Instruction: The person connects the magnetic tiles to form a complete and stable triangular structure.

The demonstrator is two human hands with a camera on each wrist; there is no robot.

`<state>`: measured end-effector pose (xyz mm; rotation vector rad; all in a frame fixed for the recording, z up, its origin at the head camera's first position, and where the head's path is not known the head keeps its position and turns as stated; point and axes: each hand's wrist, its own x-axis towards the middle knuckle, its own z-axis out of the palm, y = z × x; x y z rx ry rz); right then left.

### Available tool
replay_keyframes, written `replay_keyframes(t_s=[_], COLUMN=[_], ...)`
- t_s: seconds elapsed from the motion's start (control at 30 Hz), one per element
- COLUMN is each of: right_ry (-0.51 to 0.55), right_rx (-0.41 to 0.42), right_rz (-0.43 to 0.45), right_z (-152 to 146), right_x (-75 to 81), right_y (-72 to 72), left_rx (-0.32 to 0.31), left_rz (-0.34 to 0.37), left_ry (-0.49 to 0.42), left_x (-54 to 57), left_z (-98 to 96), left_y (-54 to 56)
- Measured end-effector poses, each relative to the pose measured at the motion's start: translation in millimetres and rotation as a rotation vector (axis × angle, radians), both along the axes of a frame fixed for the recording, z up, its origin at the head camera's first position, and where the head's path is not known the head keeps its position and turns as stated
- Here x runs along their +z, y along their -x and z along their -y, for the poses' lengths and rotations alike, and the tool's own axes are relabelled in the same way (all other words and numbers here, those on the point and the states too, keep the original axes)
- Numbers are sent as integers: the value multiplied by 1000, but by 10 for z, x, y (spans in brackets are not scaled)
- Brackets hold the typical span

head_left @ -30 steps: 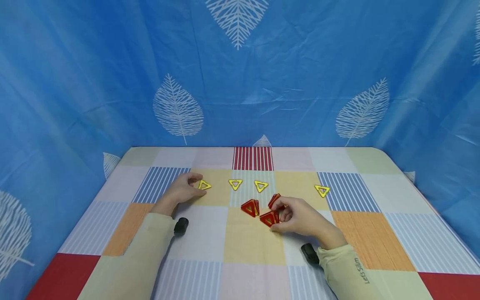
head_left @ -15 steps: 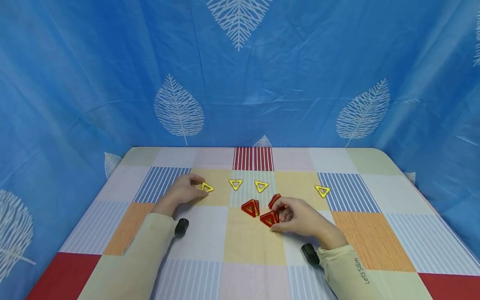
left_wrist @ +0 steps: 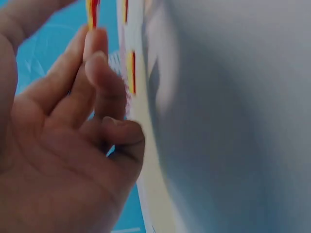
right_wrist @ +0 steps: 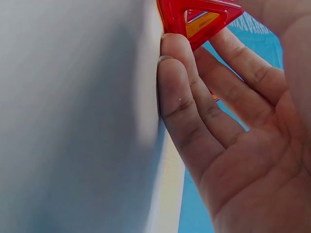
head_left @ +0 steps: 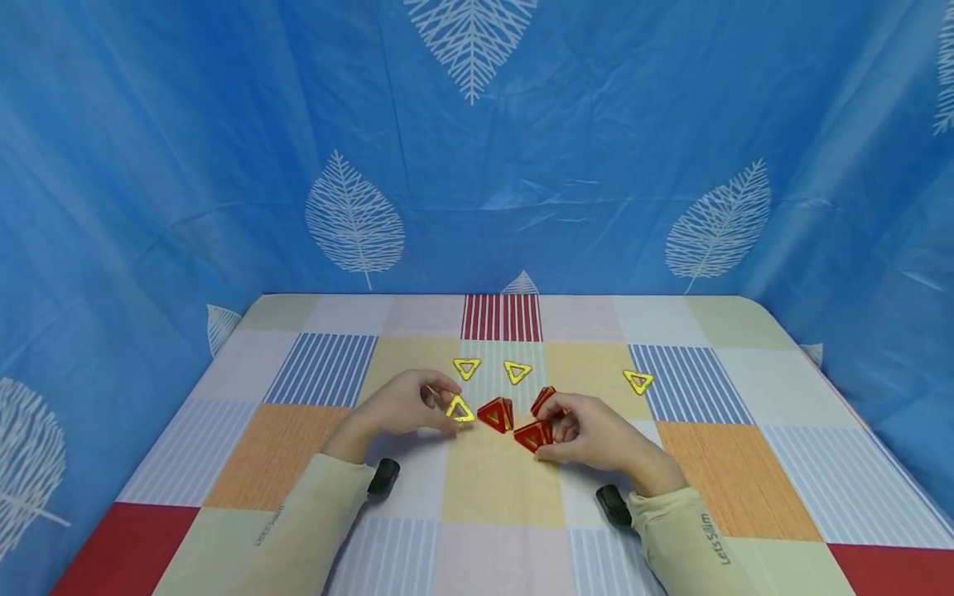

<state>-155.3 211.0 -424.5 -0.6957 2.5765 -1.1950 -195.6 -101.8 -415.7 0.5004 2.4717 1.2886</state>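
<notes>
My left hand [head_left: 402, 403] pinches a yellow triangular magnetic tile [head_left: 460, 409] between thumb and fingertips, near the table's middle. Seen edge-on in the left wrist view, that tile [left_wrist: 93, 12] shows red and yellow layers. Just right of it stands a red tile pyramid [head_left: 494, 415]. My right hand [head_left: 599, 434] grips another red tile pyramid [head_left: 532, 435], the nearest of the red pieces. In the right wrist view this pyramid [right_wrist: 206, 17] sits by the fingertips, with its hollow triangular centre showing. Behind my right fingers is a further red tile piece [head_left: 544, 399], partly hidden.
Two yellow triangular tiles, one left [head_left: 467, 368] and one right [head_left: 517, 372], lie flat behind the red pieces. A third yellow tile [head_left: 638, 382] lies farther right. A patchwork-print cloth [head_left: 507, 497] covers the table, and a blue leaf-print curtain [head_left: 566, 165] hangs behind.
My left hand has lifted the leftmost yellow tile and carried it right and nearer, beside the red pyramid. My right hand has stayed in place with its grip.
</notes>
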Motion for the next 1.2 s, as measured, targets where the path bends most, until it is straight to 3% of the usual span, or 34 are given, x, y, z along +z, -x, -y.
replay_keyframes(t_s=[0.1, 0.23, 0.37, 0.5, 0.7, 0.93, 1.07, 1.2], right_ry=[-3, -6, -15, -24, -32, -7, 73, 126], right_rx=[-4, -9, -17, -22, -21, -40, -93, -207], right_rz=[-3, -18, -27, -39, -56, -30, -38, -107], right_z=[18, 36, 39, 33, 40, 7, -116, -325], right_x=[-8, -11, -13, -19, -8, 31, 90, 133], right_y=[8, 19, 21, 23, 25, 8, -6, 8], left_rx=[-114, -214, -276, -308, -359, -409, -420, -416], left_rz=[16, 26, 19, 7, 6, 32, 68, 90], left_ry=[-18, -23, 12, 66, 116, 108, 76, 65], left_x=[-8, 23, 67, 81, 31, -29, -57, -76], left_z=[-77, -242, -457, -637, -744, -676, -649, -651], left_y=[-108, -275, -432, -520, -555, -519, -505, -506])
